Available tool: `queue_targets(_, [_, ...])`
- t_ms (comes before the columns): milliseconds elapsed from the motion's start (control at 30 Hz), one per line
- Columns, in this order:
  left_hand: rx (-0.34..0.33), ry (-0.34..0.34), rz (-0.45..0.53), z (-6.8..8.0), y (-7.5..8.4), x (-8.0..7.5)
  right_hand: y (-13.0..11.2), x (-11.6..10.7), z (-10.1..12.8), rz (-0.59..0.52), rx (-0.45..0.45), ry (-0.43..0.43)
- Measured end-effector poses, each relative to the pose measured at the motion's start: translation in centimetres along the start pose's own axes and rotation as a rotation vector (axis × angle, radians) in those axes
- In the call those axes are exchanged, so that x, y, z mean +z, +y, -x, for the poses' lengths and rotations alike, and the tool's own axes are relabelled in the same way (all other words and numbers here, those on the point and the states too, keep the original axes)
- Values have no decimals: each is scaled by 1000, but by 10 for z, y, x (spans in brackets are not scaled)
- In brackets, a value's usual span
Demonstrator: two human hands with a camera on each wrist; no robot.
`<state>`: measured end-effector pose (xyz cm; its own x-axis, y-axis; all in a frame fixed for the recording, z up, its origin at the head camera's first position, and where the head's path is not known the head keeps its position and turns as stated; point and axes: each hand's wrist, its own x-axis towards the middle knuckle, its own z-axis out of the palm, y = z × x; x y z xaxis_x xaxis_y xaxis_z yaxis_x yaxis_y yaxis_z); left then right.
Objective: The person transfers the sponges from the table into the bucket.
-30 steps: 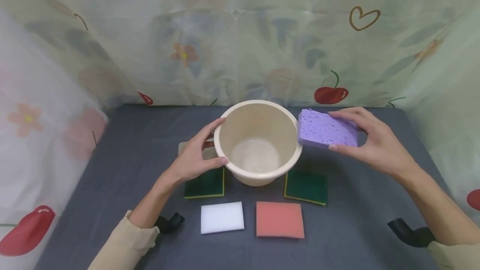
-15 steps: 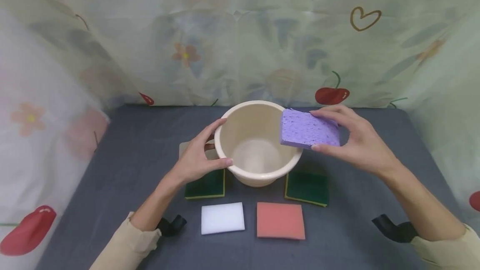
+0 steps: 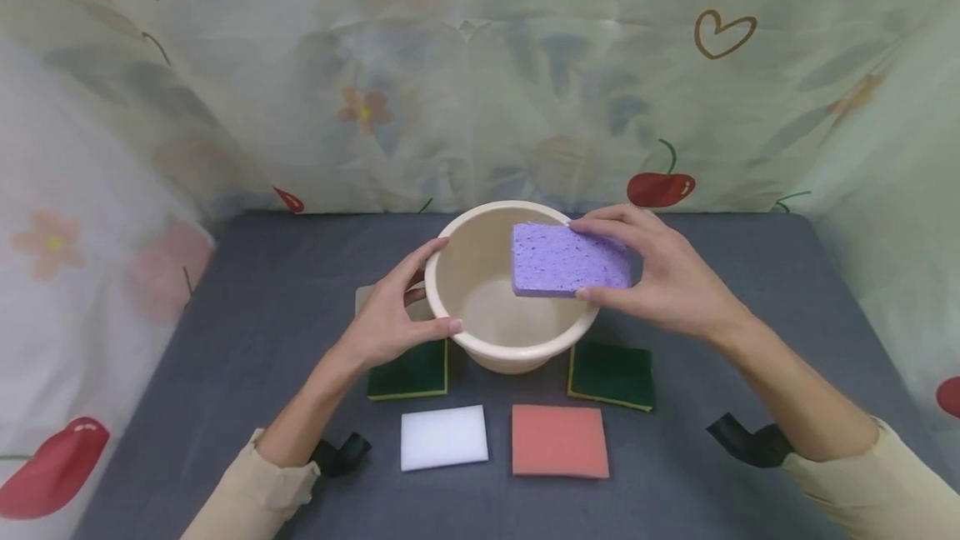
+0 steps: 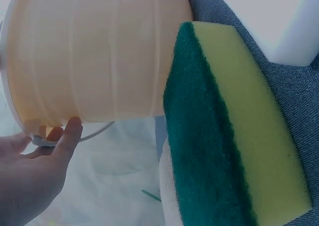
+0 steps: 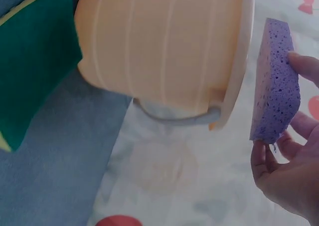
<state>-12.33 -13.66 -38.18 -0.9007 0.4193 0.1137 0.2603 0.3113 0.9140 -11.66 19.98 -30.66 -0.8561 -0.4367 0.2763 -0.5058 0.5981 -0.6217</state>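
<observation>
A cream bucket (image 3: 517, 352) stands upright near the back of the table. My left hand (image 3: 393, 302) grips its left rim, thumb over the lip and fingers against the outside by the handle. With thumb and fingertips, my right hand (image 3: 663, 273) pinches a purple porous sponge (image 3: 558, 263) by its right part. The sponge overlaps the right half of the bucket's mouth; in the right wrist view, the purple sponge (image 5: 279, 86) is beyond the rim, apart from it. The bucket's grey handle (image 5: 179, 118) hangs along its side there.
Green-and-yellow scouring sponges lie at the bucket's front left (image 3: 408, 372) and front right (image 3: 611, 375). A white sponge (image 3: 444, 437) and a pink sponge (image 3: 560, 440) lie nearer. Behind the left hand, a pale flat piece (image 3: 363, 297) is partly hidden. Printed curtains (image 3: 472, 123) enclose the table.
My right hand has carried the purple sponge leftward, from beside the bucket's right rim to over its mouth. The left hand and the bucket stay in place.
</observation>
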Motion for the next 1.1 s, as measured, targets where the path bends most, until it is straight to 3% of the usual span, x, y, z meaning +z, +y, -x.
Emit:
queue_targets(367, [7, 0, 2, 1, -1, 1, -8, 15, -10, -5, 16, -69])
queue_targets(667, [0, -3, 5, 2, 0, 1, -15, 28, -19, -14, 86, -120])
queue_targets(1100, [-5, 1, -8, 0, -2, 1, -24, 45, -31, 88, 133, -182])
